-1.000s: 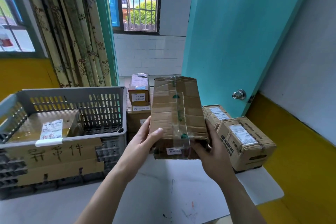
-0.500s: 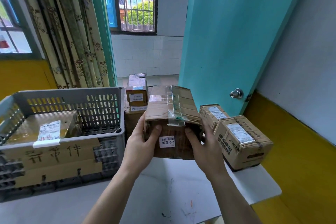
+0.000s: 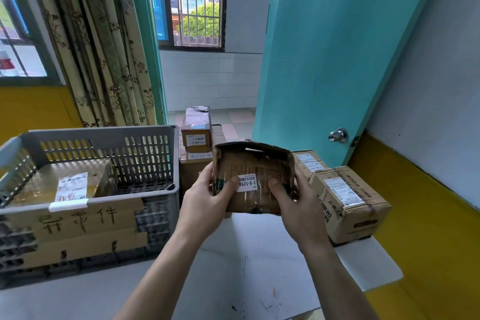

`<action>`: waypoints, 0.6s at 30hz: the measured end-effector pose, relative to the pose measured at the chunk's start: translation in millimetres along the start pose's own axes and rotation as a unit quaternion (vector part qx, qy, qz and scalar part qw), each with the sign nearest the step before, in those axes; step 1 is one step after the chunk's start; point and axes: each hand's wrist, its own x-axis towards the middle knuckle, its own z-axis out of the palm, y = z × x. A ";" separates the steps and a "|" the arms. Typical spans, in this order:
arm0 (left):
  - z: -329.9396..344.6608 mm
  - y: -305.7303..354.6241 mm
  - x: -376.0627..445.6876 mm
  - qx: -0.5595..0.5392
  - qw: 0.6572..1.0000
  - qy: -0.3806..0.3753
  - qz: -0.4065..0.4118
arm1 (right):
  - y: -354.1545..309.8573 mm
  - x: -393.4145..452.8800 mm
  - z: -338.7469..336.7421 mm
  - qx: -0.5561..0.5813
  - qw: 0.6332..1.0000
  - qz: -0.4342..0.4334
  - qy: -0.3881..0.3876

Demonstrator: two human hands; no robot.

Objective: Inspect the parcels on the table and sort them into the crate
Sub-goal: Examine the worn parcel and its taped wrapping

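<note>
At the left of the white table (image 3: 249, 254) stands a grey slatted plastic crate (image 3: 145, 163) (cardboard sign with handwritten characters taped across its front), holding one flat brown parcel with a white label (image 3: 70, 184). Just right of it, the left hand (image 3: 205, 202) and right hand (image 3: 298, 205) grip a worn, taped brown cardboard parcel (image 3: 253, 176) above the table, thumbs on its labelled face. Farther right sit two more taped cardboard boxes (image 3: 348, 200).

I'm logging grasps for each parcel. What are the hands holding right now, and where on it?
Both hands hold one worn cardboard parcel above the table: left hand grips its left end, right hand its right end, thumbs pressed on the labelled face.
</note>
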 end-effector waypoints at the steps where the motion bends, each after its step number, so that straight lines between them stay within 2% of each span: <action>1: -0.4 1.5 -0.3 -0.006 1.000 -0.003 -0.001 | -1.8 -0.7 -0.8 0.000 1.000 -0.004 -0.001; 7: -3.1 8.6 1.3 -0.033 0.999 -0.026 0.006 | -8.0 -1.6 -8.9 0.012 0.998 -0.015 -0.053; 13: -4.3 7.0 3.3 -0.030 0.998 -0.042 0.040 | -6.5 -4.2 -10.5 0.011 0.998 -0.022 -0.058; 18: -3.6 14.7 8.1 -0.132 0.990 -0.051 0.021 | -1.7 7.0 -21.5 0.025 0.995 -0.040 -0.091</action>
